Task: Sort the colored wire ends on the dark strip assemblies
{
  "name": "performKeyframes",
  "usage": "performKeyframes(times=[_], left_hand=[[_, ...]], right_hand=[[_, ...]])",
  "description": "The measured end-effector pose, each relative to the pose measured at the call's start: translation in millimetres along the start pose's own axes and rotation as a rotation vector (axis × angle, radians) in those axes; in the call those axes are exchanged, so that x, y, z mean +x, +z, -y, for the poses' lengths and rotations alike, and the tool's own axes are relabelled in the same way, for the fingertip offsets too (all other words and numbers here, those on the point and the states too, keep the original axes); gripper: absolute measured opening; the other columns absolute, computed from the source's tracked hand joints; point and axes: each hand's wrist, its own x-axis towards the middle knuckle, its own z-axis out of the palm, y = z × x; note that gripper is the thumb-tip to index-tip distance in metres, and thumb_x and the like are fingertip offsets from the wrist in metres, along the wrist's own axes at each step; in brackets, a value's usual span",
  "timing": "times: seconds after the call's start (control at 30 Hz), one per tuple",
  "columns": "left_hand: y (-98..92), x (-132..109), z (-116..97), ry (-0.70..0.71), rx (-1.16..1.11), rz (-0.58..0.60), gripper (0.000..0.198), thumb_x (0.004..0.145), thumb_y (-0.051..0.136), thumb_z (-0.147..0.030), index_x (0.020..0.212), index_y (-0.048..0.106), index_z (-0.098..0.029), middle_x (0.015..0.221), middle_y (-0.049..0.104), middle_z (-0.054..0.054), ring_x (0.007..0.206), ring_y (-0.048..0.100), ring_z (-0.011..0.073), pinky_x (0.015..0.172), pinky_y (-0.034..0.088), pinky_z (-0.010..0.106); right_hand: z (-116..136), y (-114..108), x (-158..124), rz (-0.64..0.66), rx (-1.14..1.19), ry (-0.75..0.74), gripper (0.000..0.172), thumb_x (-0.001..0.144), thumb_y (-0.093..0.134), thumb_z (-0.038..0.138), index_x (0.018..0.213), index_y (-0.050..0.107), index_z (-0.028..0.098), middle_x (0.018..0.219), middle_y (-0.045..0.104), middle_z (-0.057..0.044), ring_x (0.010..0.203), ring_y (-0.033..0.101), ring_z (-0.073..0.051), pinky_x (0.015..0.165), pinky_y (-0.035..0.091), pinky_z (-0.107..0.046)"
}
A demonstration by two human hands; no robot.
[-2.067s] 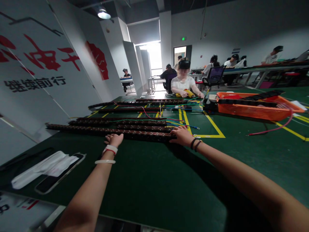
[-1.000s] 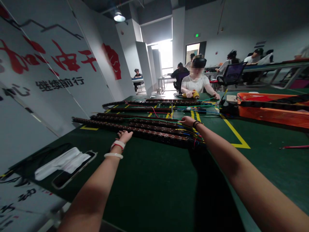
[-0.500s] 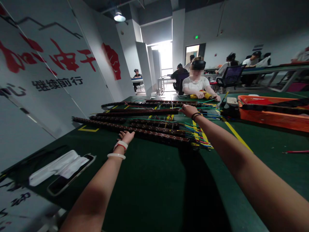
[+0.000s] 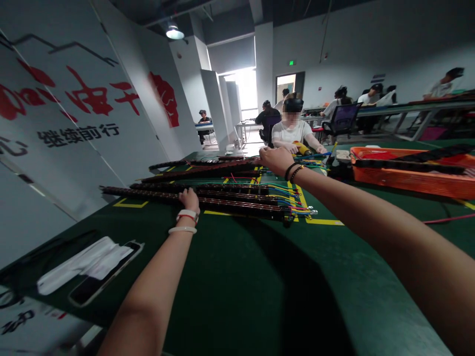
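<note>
Several long dark strips with copper-coloured lines lie side by side on the green table [image 4: 230, 277]. My left hand [image 4: 190, 200] is closed over the nearest strip [image 4: 237, 203], its fingers curled around the far edge. Farther back, my right hand [image 4: 276, 160] grips the right end of another long dark strip [image 4: 208, 169], which slants up toward that hand. Its left end rests low among the other strips. Coloured leads [image 4: 306, 210] with metal lugs stick out at the right ends of the near strips. The fingertips of my right hand are partly hidden.
A person [image 4: 291, 129] across the table holds a yellow-and-black tool [image 4: 303, 149]. An orange basket [image 4: 408, 179] with dark strips across it stands at right. A phone [image 4: 83, 291] and white papers [image 4: 111, 259] lie at left. Yellow tape [image 4: 322, 222] marks the table.
My right hand has raised its end of the strip, so it now slants. My left hand's fingers, spread by the nearest strip before, have closed on it. The view has shifted slightly.
</note>
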Motion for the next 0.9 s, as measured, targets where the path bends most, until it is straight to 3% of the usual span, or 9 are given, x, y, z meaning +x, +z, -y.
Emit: performKeyframes(times=[0.13, 0.27, 0.57, 0.77, 0.9], left_hand=[[23.0, -9.4, -18.9, -0.175, -0.315, 0.181, 0.060, 0.091, 0.009, -0.050, 0.106, 0.052, -0.011, 0.105, 0.059, 0.019, 0.099, 0.060, 0.0238, 0.081, 0.050, 0.040], [28.9, -24.0, -24.5, -0.231, -0.551, 0.261, 0.065, 0.087, 0.008, -0.061, 0.103, 0.052, -0.016, 0.101, 0.061, 0.015, 0.095, 0.061, 0.0222, 0.077, 0.052, 0.039], [11.8, -57.6, -8.8, -0.252, -0.709, 0.348, 0.046, 0.090, 0.026, -0.054, 0.108, 0.051, -0.020, 0.109, 0.058, 0.011, 0.098, 0.059, 0.0183, 0.081, 0.049, 0.035], [2.2, -76.9, -17.3, -0.212, -0.726, 0.367, 0.039, 0.089, 0.033, -0.052, 0.097, 0.055, -0.021, 0.106, 0.061, 0.007, 0.100, 0.058, 0.0179, 0.084, 0.048, 0.033], [-15.9, -97.1, -22.5, -0.146, -0.711, 0.407, 0.034, 0.090, 0.035, -0.048, 0.083, 0.057, -0.022, 0.095, 0.065, 0.003, 0.100, 0.059, 0.0168, 0.087, 0.047, 0.033]], right_hand=[[27.8, -13.0, -27.1, -0.009, 0.011, -0.023, 0.055, 0.095, 0.022, 0.052, 0.107, 0.054, 0.009, 0.096, 0.065, -0.019, 0.075, 0.060, -0.023, 0.059, 0.034, -0.030], [56.3, -16.6, -55.6, -0.025, 0.067, 0.031, 0.051, 0.094, 0.023, 0.053, 0.102, 0.052, 0.012, 0.089, 0.067, -0.015, 0.073, 0.063, -0.024, 0.057, 0.033, -0.028], [91.1, -10.5, -98.3, 0.053, 0.162, 0.247, 0.048, 0.096, 0.010, 0.049, 0.108, 0.042, 0.015, 0.090, 0.067, -0.013, 0.072, 0.065, -0.021, 0.055, 0.031, -0.024], [98.4, -22.4, -114.6, 0.012, 0.216, 0.239, 0.044, 0.096, 0.014, 0.050, 0.106, 0.042, 0.017, 0.085, 0.068, -0.010, 0.069, 0.063, -0.021, 0.050, 0.023, -0.025], [104.2, -26.6, -130.9, 0.051, 0.248, 0.211, 0.045, 0.095, 0.014, 0.051, 0.105, 0.042, 0.017, 0.085, 0.068, -0.012, 0.067, 0.063, -0.021, 0.049, 0.021, -0.026]])
